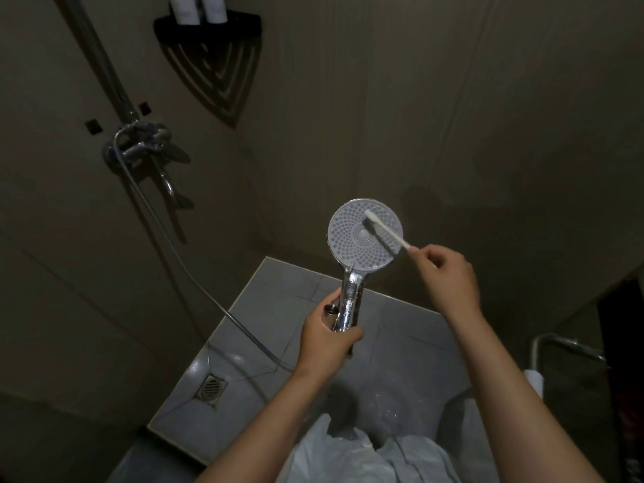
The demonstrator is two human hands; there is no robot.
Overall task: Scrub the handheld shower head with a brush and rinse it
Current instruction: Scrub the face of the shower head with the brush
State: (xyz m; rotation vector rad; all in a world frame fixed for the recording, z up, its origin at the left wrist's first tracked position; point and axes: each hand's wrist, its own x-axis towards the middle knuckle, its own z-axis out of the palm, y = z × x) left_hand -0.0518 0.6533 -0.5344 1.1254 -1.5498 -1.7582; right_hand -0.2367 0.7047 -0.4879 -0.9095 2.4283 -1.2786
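1. Looking down in the head view, the round chrome handheld shower head with a pale, dotted spray face [359, 238] is found raised in front of the person, above the grey tiled floor [400, 325] and well apart from the wall.
2. Its shiny handle is gripped low down by the left hand [327, 339], with fingers and thumb curled right round it.
3. The slim white brush with a narrow bristle end [385, 231] is pinched at its rear end by the right hand [449, 273], with the fingertips closed on the stem.
4. The bristle end is laid on the spray face, just up and right of its centre.
5. The shower head is judged rigid and moderately heavy. Its gleaming, apparently wet chrome is likely to be slippery, so a full wrap round the handle is advised rather than any hold on the disc.
6. Some drag from the grey flexible hose [195, 277] hanging off towards the wall is to be expected.
7. The brush is judged light and slightly springy, so only gentle pressure can be carried.
8. The shower head's long axis runs from the gripped handle up and away to the disc, and the spray face is turned towards the camera.
9. The brush's long axis slants from the right hand up and leftwards across the disc.
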